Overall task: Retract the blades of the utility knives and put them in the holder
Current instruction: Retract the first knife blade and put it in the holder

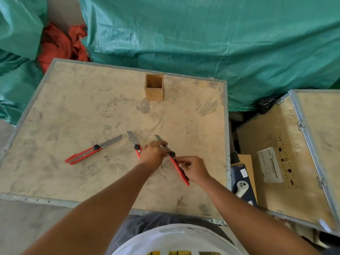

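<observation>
Three red utility knives with blades out lie on a plywood crate top (77,111). The left knife (83,154) lies alone. The middle knife (136,146) is partly hidden behind my left hand (153,153). My right hand (194,169) grips the red handle of the right knife (179,170). My left hand pinches that knife at its blade, just above the black knob (172,154); the blade tip (158,137) pokes out past my fingers. A square wooden holder (154,91) stands upright at the far edge with nothing visible inside.
Green tarpaulin (220,43) covers the ground beyond the crate, with red cloth (58,45) at the far left. A second crate (287,155) lies to the right. Between the crates a white controller (241,188) rests on a dark box.
</observation>
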`<state>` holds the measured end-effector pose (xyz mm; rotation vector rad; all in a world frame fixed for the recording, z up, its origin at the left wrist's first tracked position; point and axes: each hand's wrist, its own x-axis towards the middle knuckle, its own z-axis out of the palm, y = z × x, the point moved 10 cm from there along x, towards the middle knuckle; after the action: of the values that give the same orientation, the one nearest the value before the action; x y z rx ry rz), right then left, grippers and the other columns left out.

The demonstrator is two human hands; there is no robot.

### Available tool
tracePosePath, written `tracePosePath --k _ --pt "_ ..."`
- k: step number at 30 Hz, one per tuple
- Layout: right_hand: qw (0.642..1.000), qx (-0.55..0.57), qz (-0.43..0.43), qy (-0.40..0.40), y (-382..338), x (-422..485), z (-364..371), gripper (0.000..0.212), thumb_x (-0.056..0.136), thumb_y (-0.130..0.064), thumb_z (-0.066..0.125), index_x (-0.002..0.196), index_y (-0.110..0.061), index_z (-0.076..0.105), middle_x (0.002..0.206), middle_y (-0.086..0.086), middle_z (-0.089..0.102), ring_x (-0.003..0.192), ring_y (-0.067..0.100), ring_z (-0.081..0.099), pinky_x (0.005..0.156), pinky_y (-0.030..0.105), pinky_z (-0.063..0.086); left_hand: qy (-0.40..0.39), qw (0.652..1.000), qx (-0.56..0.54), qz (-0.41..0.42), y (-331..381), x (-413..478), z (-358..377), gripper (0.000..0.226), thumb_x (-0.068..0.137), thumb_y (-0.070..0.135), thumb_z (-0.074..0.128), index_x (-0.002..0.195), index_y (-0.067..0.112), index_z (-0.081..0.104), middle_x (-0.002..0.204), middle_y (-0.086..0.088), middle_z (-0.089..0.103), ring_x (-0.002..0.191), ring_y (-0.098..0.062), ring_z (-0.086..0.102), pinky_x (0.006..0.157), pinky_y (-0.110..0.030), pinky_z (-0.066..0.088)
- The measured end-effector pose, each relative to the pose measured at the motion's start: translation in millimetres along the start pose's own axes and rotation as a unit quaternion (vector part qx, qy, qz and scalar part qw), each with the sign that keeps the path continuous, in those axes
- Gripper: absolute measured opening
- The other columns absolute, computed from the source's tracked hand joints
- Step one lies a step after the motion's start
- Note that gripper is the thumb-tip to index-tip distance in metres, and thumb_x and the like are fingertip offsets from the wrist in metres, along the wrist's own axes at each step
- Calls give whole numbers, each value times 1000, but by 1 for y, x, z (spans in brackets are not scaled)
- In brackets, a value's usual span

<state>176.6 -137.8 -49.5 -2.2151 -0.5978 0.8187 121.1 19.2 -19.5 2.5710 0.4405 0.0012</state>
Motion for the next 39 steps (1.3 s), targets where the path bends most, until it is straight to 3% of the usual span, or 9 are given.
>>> tracePosePath --k 4,9,12,16,18,20,28,34,39 --pt "995 71 3 70 -11 -6 -24 22 89 -9 76 109 -16 80 104 0 81 73 -3 68 69 5 51 28 996 -82 27 11 12 -24 21 84 10 77 99 23 82 130 -6 63 98 -29 61 81 -47 56" --pt "980 147 -30 128 -42 -12 -52 23 90 -10 76 111 -17 79 100 -7 79 80 0 71 74 10 55 105 977 -185 -14 20 7 -66 32 89 15 74 118 26 74 154 -5 40 125 -15 48 98 -31 47" --pt "969 182 -52 158 -62 -14 -65 24 91 -8 74 113 -17 79 101 -11 78 85 7 73 78 13 56 126 955 -262 -60 22 -1 -83 46 90 20 72 134 31 61 158 4 34 130 -6 45 99 -28 48" --pt "954 224 -78 182 -87 -12 -78 27 91 -7 74 116 -17 77 105 -8 79 89 12 76 83 22 60 38 885 -431 -170 25 -10 -75 59 93 16 69 145 32 47 151 6 49 118 -10 63 94 -37 58" --pt "948 244 -74 188 -94 -9 -82 28 90 -9 75 116 -19 77 106 -8 79 90 12 76 85 32 63 -22 848 -502 -170 39 -13 -71 56 95 6 64 145 26 49 137 1 64 104 -14 73 81 -38 63" --pt "943 260 -75 192 -99 -7 -84 28 90 -9 76 116 -18 77 108 -5 80 91 14 77 85 43 64 -51 834 -529 -145 50 -16 -74 56 95 -1 61 144 24 51 127 -1 70 97 -19 76 75 -36 64" --pt "949 247 -92 173 -124 -9 -93 25 90 -15 76 114 -23 75 111 -5 77 94 16 75 72 49 66 -36 849 -515 -116 49 -16 -93 58 94 -9 59 142 24 54 117 -5 74 90 -23 78 71 -34 64" --pt "952 153 -181 194 -159 -11 -121 41 93 -28 73 133 -28 63 122 -7 69 96 12 74 72 42 66 -33 860 -497 -108 49 -19 -98 58 94 -8 60 141 25 54 119 -5 72 89 -26 77 71 -35 65" --pt "939 109 -248 213 -181 -13 -133 31 94 -17 73 125 -18 72 112 2 72 85 16 75 63 43 66 -24 873 -477 -100 49 -19 -108 56 93 -7 61 139 25 56 119 -3 73 92 -30 76 71 -35 65"
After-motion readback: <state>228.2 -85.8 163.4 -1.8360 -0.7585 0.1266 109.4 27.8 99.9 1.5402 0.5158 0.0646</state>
